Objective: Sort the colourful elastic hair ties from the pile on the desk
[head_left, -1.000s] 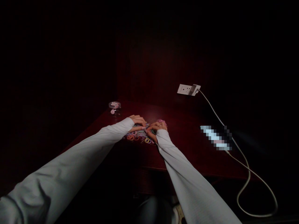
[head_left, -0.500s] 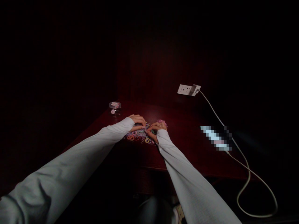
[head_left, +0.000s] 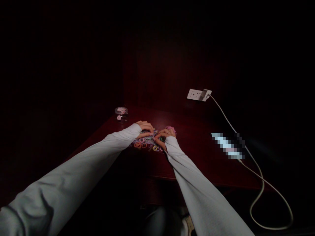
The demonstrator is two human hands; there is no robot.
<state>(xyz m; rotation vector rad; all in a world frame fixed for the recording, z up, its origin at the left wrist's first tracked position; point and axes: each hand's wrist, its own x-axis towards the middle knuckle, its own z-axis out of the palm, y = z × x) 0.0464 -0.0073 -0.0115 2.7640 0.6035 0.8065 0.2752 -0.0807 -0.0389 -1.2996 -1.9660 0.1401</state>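
Observation:
A loose heap of small coloured hair ties (head_left: 145, 145) lies on the dark red table, mixing orange, yellow, purple, pink and green loops. My left hand (head_left: 145, 127) bends over its far left side, thumb and fingertips brought together at the heap. From the other side my right hand (head_left: 164, 134) meets it, its thumb and forefinger closed close to the left fingertips. Whatever sits between the fingers is too small and dark to make out. A pink bunch of bands (head_left: 170, 128) shows just behind my right hand.
A clear round jar (head_left: 121, 114) with pink pieces stands at the back left. At the right lies a blurred-out phone (head_left: 227, 146) on a white charging cable (head_left: 257, 167), which runs from a wall socket (head_left: 195, 94) and loops over the table's edge.

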